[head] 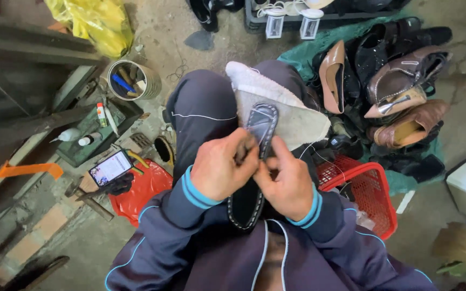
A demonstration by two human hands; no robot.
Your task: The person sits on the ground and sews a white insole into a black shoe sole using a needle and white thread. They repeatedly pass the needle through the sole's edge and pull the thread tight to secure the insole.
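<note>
A dark shoe sole (261, 121) with pale stitching along its rim lies lengthwise on my lap, over a whitish cloth (297, 121) draped on my right knee. My left hand (223, 166) grips the sole's left edge near its middle, fingers curled. My right hand (287, 178) pinches the sole's right edge beside it, thumb on top. A thin white thread (200, 116) runs across my left thigh. Whether a needle is held is too small to tell.
A pile of worn shoes (395, 91) lies at the right on green cloth. A red basket (373, 188) stands by my right leg. At the left are a phone (110, 168), a red bag (144, 188), glue bottles (90, 139), a tool-filled can (130, 80) and a yellow bag (101, 21).
</note>
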